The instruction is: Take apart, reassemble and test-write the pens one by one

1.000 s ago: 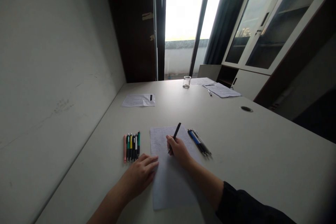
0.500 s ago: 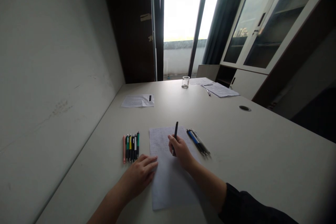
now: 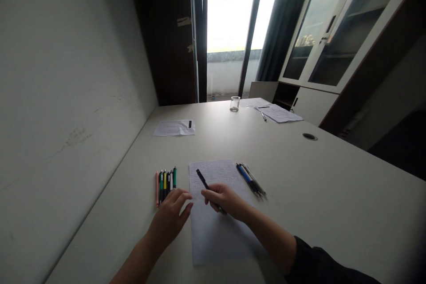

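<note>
My right hand [image 3: 223, 199] is closed around a black pen [image 3: 202, 178], held slanting over the sheet of paper [image 3: 213, 244]. Lines of writing cover the upper part of that sheet; its lower part looks blank. Just left of the paper, my left hand [image 3: 171, 213] has its fingers apart and curved, with nothing seen in it. Its fingers overlap the lower ends of a row of several pens [image 3: 165, 182] in green, yellow, white and black, beside a pink pen [image 3: 157, 188]. Another group of pens [image 3: 250, 179], blue, white and grey, lies right of the sheet.
Toward the far edge of the white table [image 3: 133, 213] stands a small glass [image 3: 234, 104]. Papers [image 3: 281, 114] with a pen [image 3: 263, 116] lie at the far right, another sheet [image 3: 175, 128] at the far left. A round cable hole [image 3: 309, 136] sits near the right edge. The wall borders the left side.
My right hand has lowered toward me and tipped the pen from upright to leaning left. My left hand has drawn left off the paper's edge, toward the row of pens, its fingers spreading.
</note>
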Available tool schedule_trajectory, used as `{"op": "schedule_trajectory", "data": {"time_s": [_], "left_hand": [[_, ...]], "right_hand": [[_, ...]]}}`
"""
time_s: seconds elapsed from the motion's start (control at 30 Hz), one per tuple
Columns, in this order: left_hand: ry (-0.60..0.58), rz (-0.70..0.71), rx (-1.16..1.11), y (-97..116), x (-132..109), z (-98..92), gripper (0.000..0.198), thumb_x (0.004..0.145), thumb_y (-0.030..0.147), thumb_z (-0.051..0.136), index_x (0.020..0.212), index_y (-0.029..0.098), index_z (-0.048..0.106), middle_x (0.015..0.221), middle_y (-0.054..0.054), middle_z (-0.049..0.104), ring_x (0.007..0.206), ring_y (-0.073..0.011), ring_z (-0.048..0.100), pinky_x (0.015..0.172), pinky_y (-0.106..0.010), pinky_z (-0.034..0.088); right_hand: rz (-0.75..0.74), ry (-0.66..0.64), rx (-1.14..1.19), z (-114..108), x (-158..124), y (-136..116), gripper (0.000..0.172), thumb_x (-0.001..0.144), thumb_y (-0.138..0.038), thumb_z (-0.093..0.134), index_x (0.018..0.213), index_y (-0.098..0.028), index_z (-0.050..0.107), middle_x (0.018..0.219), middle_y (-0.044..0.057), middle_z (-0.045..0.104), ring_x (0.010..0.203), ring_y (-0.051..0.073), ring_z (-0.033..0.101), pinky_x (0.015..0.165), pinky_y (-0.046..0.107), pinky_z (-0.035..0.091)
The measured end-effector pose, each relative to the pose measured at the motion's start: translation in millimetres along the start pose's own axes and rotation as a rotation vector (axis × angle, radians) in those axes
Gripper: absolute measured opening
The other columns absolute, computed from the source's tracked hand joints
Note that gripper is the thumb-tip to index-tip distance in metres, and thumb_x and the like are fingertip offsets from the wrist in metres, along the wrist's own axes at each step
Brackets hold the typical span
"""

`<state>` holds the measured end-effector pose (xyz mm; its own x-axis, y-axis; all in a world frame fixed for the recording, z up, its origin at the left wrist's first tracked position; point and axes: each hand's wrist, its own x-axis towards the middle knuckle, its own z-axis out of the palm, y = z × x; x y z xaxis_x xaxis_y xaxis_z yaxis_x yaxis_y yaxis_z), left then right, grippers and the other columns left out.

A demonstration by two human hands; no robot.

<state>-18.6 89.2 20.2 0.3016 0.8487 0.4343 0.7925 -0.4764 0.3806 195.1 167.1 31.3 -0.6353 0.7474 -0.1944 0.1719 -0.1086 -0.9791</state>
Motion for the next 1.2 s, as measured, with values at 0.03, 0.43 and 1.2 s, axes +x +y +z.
{"op": "schedule_trajectory", "data": {"time_s": [0.03, 0.43, 1.2], "left_hand": [[0.075, -0.017, 0.031, -1, 0, -1.9, 0.013, 0.097, 0.024, 0.051, 0.109, 0.021, 0.055, 0.11, -0.007, 0.061, 0.104, -0.0222, 0.06, 0.095, -0.046, 0.052], [-0.078, 0.27, 0.105, -2, 0, 0.4, 0.026, 0.097, 0.021, 0.056, 0.122, 0.023, 0.059, 0.086, -0.002, 0.067, 0.081, -0.0192, 0.059, 0.07, -0.032, 0.053], [-0.132, -0.058, 0.018, -6, -4, 1.0, 0.015, 0.097, 0.024, 0.054, 0.107, 0.02, 0.065, 0.091, -0.004, 0.071, 0.078, -0.0191, 0.066, 0.067, -0.027, 0.049]], "right_hand": [[0.012, -0.04, -0.029, 0, -3, -3, 0.038, 0.087, -0.049, 0.059, 0.07, -0.016, 0.063, 0.044, -0.006, 0.048, 0.034, 0.006, 0.033, 0.035, 0.019, 0.024], [0.027, -0.383, -0.332, -8, -13, -14, 0.041, 0.083, -0.054, 0.067, 0.089, -0.014, 0.077, 0.057, -0.003, 0.058, 0.051, 0.008, 0.046, 0.05, 0.019, 0.033], [-0.381, -0.036, -0.615, -16, -11, -2, 0.03, 0.098, -0.026, 0.046, 0.076, -0.016, 0.064, 0.069, 0.0, 0.062, 0.053, 0.008, 0.051, 0.056, 0.02, 0.041]]}}
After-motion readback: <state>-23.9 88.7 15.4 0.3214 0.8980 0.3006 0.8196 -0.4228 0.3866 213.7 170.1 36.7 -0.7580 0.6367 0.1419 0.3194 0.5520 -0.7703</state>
